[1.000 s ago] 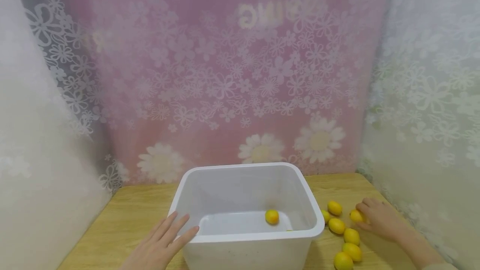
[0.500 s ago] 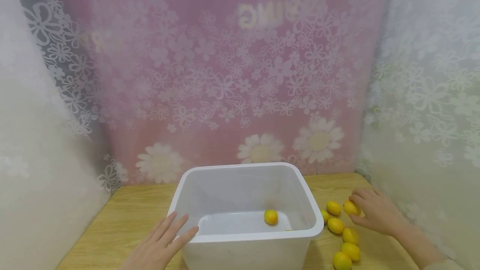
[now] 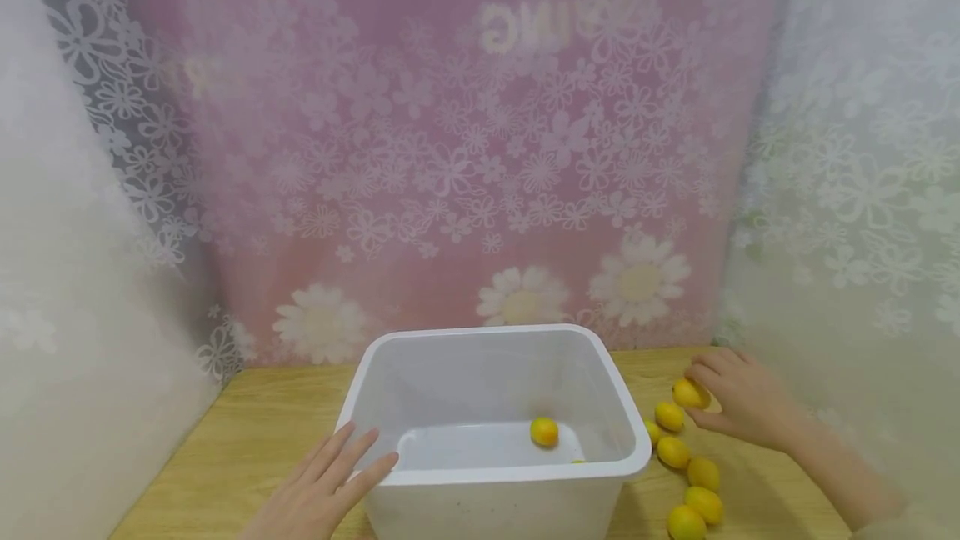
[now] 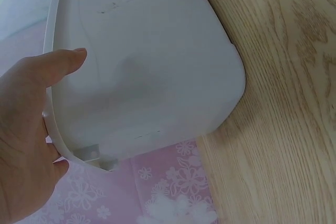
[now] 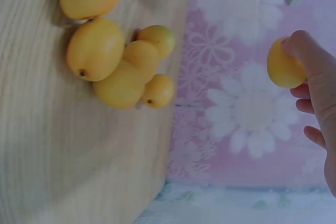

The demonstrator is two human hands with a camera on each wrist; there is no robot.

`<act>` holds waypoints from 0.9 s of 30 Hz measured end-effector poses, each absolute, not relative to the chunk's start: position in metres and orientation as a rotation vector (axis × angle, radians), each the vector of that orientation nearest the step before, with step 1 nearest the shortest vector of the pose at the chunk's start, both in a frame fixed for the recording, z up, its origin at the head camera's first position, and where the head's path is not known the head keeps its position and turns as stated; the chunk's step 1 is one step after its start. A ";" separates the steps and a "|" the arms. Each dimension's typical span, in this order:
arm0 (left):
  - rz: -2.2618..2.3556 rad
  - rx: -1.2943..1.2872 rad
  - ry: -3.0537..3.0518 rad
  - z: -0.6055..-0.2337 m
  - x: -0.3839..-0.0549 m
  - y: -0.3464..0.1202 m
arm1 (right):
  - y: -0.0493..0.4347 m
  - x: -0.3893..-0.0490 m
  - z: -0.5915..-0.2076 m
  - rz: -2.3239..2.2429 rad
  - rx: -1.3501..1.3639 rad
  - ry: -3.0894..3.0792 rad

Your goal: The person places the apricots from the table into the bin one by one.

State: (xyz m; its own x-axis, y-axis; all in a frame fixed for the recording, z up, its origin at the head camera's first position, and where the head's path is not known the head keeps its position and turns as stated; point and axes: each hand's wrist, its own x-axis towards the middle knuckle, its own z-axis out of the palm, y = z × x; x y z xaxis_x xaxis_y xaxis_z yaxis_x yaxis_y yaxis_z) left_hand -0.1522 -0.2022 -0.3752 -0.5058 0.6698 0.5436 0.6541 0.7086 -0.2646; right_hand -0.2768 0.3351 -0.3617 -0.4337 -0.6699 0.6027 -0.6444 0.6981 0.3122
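Observation:
My right hand [image 3: 747,398] pinches a lemon-like yellow fruit [image 3: 690,393] between thumb and fingers, to the right of a white plastic tub [image 3: 517,473]. The right wrist view shows this held fruit [image 5: 285,65] raised off the wooden table, the thumb across its upper side. Several similar yellow fruits [image 3: 703,473] lie in an uneven row beside the tub. Inside it sits an orange-tinged fruit [image 3: 543,432], and a sliver of yellow peeks over the front rim. My left hand [image 3: 318,482] rests on the tub's near-left rim, fingers spread and straight.
The wooden table [image 3: 247,440] carries the tub and fruits. A pink flowered curtain [image 3: 450,148] hangs behind its back edge. Pale curtains [image 3: 862,273] enclose both sides. The tub's tall walls stand between the loose fruits and its floor.
My right hand has lifted the lemon-like fruit from the table, moving it up and slightly left in the head view. My left hand and the tub stay in place.

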 end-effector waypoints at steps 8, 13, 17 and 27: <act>0.060 -0.992 -2.283 -0.373 -0.152 -0.202 | 0.316 -0.277 -0.328 -0.053 1.027 -2.180; 0.073 -0.984 -2.297 -0.373 -0.151 -0.201 | 0.301 -0.279 -0.313 -0.057 1.071 -2.156; 0.077 -0.981 -2.297 -0.374 -0.151 -0.201 | 0.288 -0.283 -0.303 -0.030 1.111 -2.133; 0.090 -0.973 -2.297 -0.373 -0.150 -0.201 | 0.247 -0.291 -0.290 -0.027 1.082 -2.252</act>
State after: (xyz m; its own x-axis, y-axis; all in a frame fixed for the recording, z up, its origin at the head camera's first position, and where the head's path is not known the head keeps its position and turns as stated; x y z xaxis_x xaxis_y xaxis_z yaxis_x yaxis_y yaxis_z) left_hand -0.1503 -0.2015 -0.3731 -0.5257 0.6668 0.5282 0.6234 0.7245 -0.2941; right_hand -0.2913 0.2471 -0.2898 -0.4628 -0.7091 0.5320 -0.6960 0.6623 0.2774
